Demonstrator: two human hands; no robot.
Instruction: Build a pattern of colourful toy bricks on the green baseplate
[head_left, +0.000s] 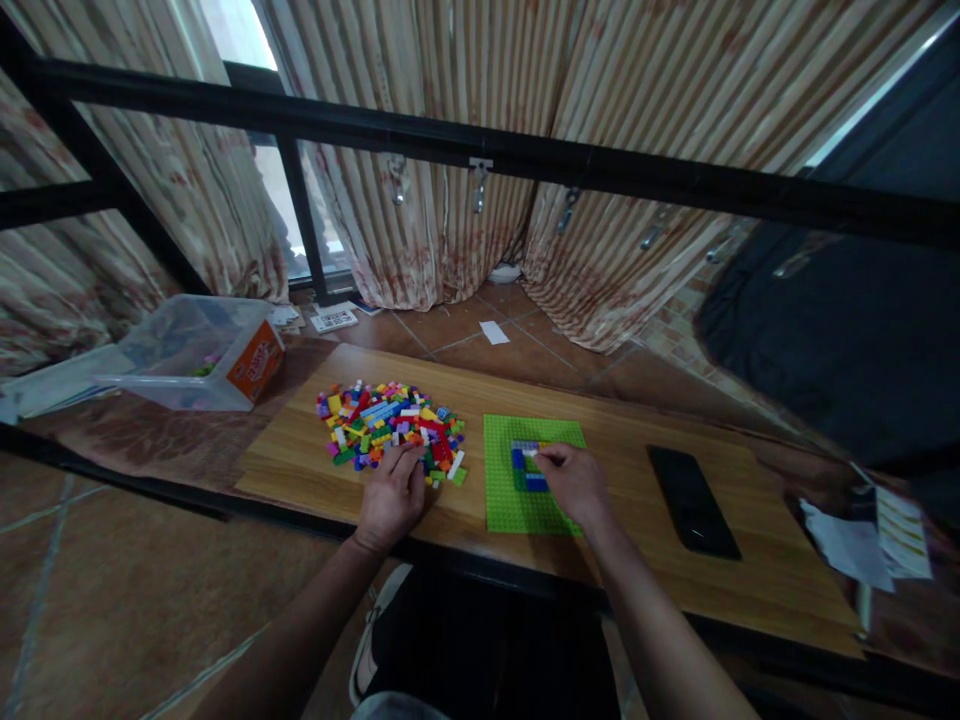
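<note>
A heap of mixed colored toy building bricks [382, 415] lies on the wooden table. At its near edge is my left hand [391, 495], fingers curled together; whatever is between them, if anything, is hidden. Right of the heap lies a green studded baseplate [501, 510]. A low outline of mostly blue bricks [519, 468] stands on it, with grey and yellow ones along the far side. My right hand [581, 482] reaches over the outline from the right, thumb and finger pinched on a small white brick [529, 453] at the outline's far side.
A black phone [691, 500] lies right of the baseplate. Beyond the heap, at left, stands a clear plastic box [187, 385] with an orange label. A dark metal bar [450, 140] with hanging clips crosses in front of striped curtains. Papers [847, 540] lie at the right.
</note>
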